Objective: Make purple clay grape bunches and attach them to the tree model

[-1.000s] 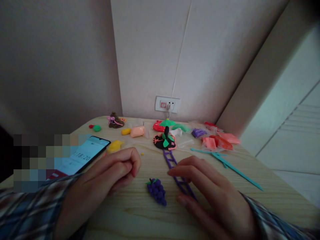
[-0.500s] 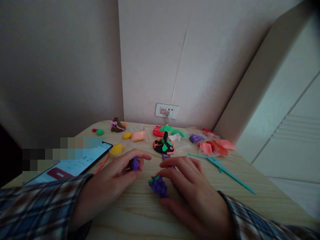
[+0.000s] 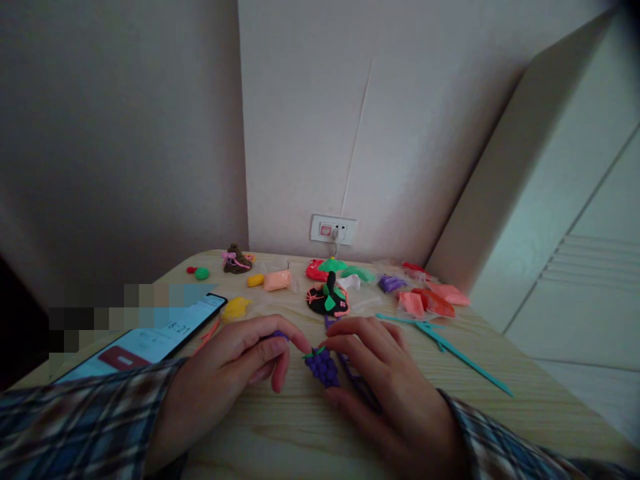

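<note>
A bunch of purple clay grapes point(image 3: 323, 369) with small green leaves on top lies on the wooden table between my hands. My right hand point(image 3: 383, 380) steadies it from the right, index fingertip at the upper edge and thumb at the lower edge. My left hand point(image 3: 240, 367) is curled around a lump of purple clay point(image 3: 281, 335), of which only a sliver shows. The left index finger stretches out, its tip at the leaves. Partly beneath my right hand lies a purple modelling tool point(image 3: 345, 363), mostly covered.
A phone point(image 3: 165, 333) lies at the left beside a coral tool point(image 3: 207, 337). A black clay figure with green leaves point(image 3: 329, 300) stands ahead. Bagged clay, such as a purple pack point(image 3: 391, 283), lines the back. Teal tools point(image 3: 463, 357) lie right.
My left hand has moved right and its index fingertip has come to the leaves. The purple lump has sunk deeper into its fingers. The grapes are slightly further right.
</note>
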{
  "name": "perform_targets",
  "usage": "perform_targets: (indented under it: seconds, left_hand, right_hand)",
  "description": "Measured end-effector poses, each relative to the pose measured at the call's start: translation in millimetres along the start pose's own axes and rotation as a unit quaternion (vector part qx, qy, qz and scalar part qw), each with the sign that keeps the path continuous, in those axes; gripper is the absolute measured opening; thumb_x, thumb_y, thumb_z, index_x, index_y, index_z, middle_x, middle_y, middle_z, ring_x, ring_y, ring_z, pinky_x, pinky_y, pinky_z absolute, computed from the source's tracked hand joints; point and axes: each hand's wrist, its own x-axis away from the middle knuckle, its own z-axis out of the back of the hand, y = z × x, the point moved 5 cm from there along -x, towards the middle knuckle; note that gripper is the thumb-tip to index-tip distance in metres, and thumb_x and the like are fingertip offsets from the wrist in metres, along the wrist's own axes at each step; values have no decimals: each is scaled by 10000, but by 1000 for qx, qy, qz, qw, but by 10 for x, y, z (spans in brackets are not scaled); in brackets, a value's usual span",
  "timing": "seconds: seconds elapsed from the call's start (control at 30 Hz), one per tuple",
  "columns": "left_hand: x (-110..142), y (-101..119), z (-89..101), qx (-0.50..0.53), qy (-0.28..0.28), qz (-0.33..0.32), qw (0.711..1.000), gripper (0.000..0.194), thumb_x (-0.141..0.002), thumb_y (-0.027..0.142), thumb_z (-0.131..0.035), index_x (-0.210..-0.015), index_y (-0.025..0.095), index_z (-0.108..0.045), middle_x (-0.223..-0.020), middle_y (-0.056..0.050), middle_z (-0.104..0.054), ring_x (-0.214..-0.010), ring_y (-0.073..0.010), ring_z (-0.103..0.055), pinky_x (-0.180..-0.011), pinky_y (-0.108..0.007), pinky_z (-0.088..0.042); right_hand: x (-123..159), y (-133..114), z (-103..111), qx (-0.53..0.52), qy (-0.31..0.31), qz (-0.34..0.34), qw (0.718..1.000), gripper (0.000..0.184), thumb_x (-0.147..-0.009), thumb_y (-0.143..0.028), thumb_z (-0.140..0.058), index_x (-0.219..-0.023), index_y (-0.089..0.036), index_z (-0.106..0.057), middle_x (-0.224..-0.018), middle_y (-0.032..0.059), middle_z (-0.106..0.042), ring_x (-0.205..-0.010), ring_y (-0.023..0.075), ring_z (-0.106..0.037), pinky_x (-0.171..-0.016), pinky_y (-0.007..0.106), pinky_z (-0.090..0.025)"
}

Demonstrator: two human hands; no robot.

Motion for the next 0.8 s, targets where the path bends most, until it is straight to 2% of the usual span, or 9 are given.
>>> perform_targets:
  seconds: [0.1, 0.2, 0.3, 0.43, 0.5, 0.6, 0.67, 0.73, 0.8]
  left_hand:
    - [11, 51, -7, -22, 14, -11, 1000, 361, -887, 443, -385, -841, 215, -661, -526, 57, -485, -546, -161, -508, -592, -269, -386]
    - [21, 57, 12, -29, 52, -22, 998, 328, -879, 450, -402, -795, 234, -634, -549, 56, -499, -542, -160, -511, -578, -270, -386]
    - [40, 32, 32, -36, 81, -21, 996, 316, -881, 450, -447, -865, 245, -687, -628, 42, -583, -615, -173, -576, -609, -269, -435]
    - [65, 14, 23, -32, 70, -22, 997, 304, -902, 433, -450, -864, 263, -699, -764, 23, -706, -822, -203, -661, -814, -288, -512]
    - [71, 5, -3, -26, 49, -25, 998, 298, -922, 424, -445, -846, 262, -683, -732, 26, -700, -820, -204, -663, -847, -294, -519]
    - [86, -23, -52, 17, 26, -30, 999, 223, -945, 390, -494, -889, 257, -664, -703, 41, -683, -773, -186, -657, -810, -271, -524]
    - [109, -29, -99, 76, 8, -43, 996, 164, -962, 351, -545, -894, 263, -666, -731, 58, -695, -715, -154, -626, -744, -230, -507]
    - [149, -30, -169, 142, -29, -44, 988, 133, -962, 322, -589, -871, 277, -675, -747, 77, -703, -659, -130, -580, -666, -202, -473]
    - [207, -50, -268, 172, -83, -4, 982, 109, -918, 309, -628, -826, 282, -681, -752, 80, -711, -672, -134, -582, -628, -201, -449]
  right_hand:
    - [-25, 8, -13, 8, -13, -6, 1000, 257, -914, -136, -615, -1159, -201, -659, -1275, 92, -695, -1200, 273, -620, -1015, 497, -385]
    - [-22, 0, -1, 17, -25, -26, 999, 177, -915, -243, -713, -1082, -206, -665, -1275, 91, -694, -1204, 282, -621, -1034, 513, -369]
    - [-7, -11, 5, 31, -47, -38, 998, 235, -908, -366, -771, -1026, -204, -648, -1289, 87, -688, -1209, 294, -619, -1052, 537, -343]
    - [18, 7, 11, 53, -53, -37, 996, 304, -891, -420, -804, -1013, -201, -632, -1280, 71, -688, -1202, 296, -622, -1052, 527, -323]
    - [30, 8, 43, 55, -25, -28, 998, 336, -900, -465, -786, -1056, -208, -635, -1270, 62, -693, -1193, 288, -630, -1046, 505, -315]
    - [41, -62, 125, 52, 49, 24, 997, 282, -1009, -491, -635, -1123, -234, -624, -1215, 39, -713, -1144, 240, -656, -1013, 443, -334]
    - [49, -146, 176, 50, 106, 70, 991, 246, -1087, -456, -500, -1098, -245, -626, -1111, 20, -738, -1033, 200, -687, -953, 405, -372]
    - [52, -224, 188, 46, 145, 103, 983, 288, -1123, -426, -414, -1068, -251, -636, -998, 7, -756, -898, 175, -706, -875, 384, -412]
    - [56, -287, 165, 38, 161, 123, 978, 311, -1134, -418, -386, -1066, -251, -639, -913, -5, -764, -800, 159, -711, -808, 370, -443]
